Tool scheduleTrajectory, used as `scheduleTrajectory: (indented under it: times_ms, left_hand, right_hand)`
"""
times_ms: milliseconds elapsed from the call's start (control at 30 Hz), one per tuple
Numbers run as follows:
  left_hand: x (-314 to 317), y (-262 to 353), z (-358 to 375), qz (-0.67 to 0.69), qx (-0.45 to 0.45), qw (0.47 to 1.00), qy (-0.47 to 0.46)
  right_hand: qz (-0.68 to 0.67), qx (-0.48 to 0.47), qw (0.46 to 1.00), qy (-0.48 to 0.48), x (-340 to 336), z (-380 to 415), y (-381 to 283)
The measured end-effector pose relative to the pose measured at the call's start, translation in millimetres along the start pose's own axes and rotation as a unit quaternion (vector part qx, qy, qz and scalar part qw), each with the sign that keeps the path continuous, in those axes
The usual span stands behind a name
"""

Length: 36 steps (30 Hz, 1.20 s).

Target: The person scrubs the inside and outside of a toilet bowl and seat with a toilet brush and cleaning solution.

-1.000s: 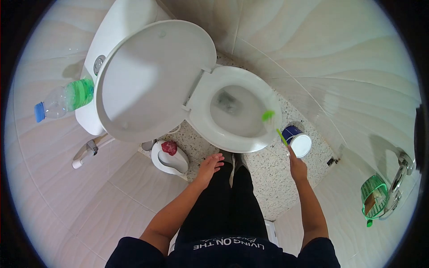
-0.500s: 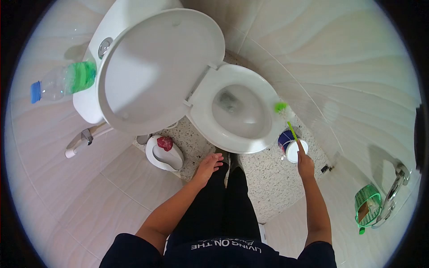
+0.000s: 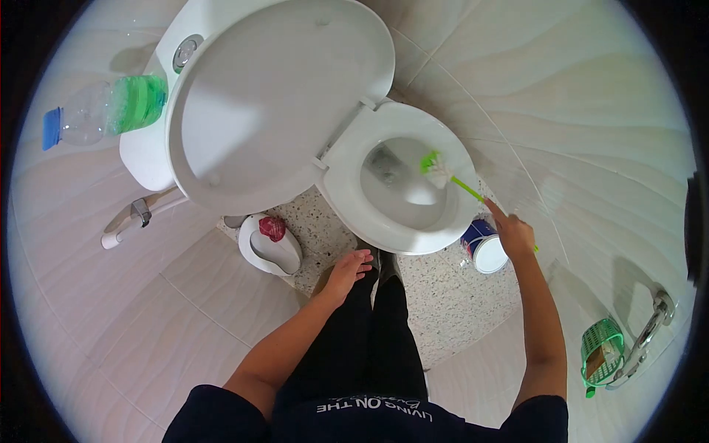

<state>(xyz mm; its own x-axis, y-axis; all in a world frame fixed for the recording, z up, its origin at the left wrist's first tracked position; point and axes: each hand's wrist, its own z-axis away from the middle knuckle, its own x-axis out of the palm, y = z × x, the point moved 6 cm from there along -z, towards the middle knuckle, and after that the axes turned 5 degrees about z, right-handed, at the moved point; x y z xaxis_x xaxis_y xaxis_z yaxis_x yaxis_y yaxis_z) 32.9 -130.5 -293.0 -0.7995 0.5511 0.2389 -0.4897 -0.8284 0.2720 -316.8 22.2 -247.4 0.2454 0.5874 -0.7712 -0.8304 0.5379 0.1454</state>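
Note:
My right hand (image 3: 515,235) is closed round the green handle of a toilet brush (image 3: 467,189), with the index finger stretched along it. The brush head, white and green bristles, is over the right part of the open toilet bowl (image 3: 402,214). My left hand (image 3: 349,273) holds nothing; its fingers are apart above my left leg, below the toilet's front rim. The white lid (image 3: 281,103) stands raised. Beside the toilet, near my right hand, is a blue and white tub (image 3: 487,247) on the floor.
A bottle of green liquid (image 3: 111,111) with a blue cap is at the tank's left. On the floor at left is a white basin-like object (image 3: 275,252) with a red item (image 3: 272,228) on it. A green basket (image 3: 603,351) hangs by a metal fixture (image 3: 648,328) at right.
The brush head has moved left, from beyond the bowl's right rim to over the bowl. My right hand has shifted slightly up and right. The camera view has shifted a little.

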Motion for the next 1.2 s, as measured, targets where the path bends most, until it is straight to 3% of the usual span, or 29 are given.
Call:
scheduleTrajectory:
  times_ms: [133,300,500,733,933,1000,1100,1200]
  left_hand:
    - [-3,-4,-1,-0.011,-0.006,1.000,-0.010]
    - [-4,0,-5,-0.007,0.003,1.000,-0.010]
    - [9,27,-10,0.025,0.037,0.999,-0.018]
    - [12,27,-18,0.018,0.041,0.999,-0.029]
    - [12,31,-18,0.014,0.049,0.998,-0.019]
    - [11,25,-21,0.006,0.042,0.999,-0.021]
    - [15,21,-19,-0.006,0.035,0.999,-0.022]
    - [21,21,-15,-0.015,0.031,0.999,-0.023]
  right_hand:
    - [-0.019,-0.003,0.999,0.027,-12,-12,-15]
    - [-0.005,-0.110,0.987,0.113,-49,-57,-63]
    - [-0.087,0.011,0.996,0.021,-10,7,9]
    - [-0.131,0.022,0.988,0.075,9,11,6]
    - [-0.215,0.123,0.968,-0.050,105,127,16]
    - [-0.194,0.092,0.969,-0.119,124,166,0]
    - [-0.236,0.088,0.963,-0.094,125,165,-13]
    - [-0.224,0.132,0.965,-0.035,94,109,-8]
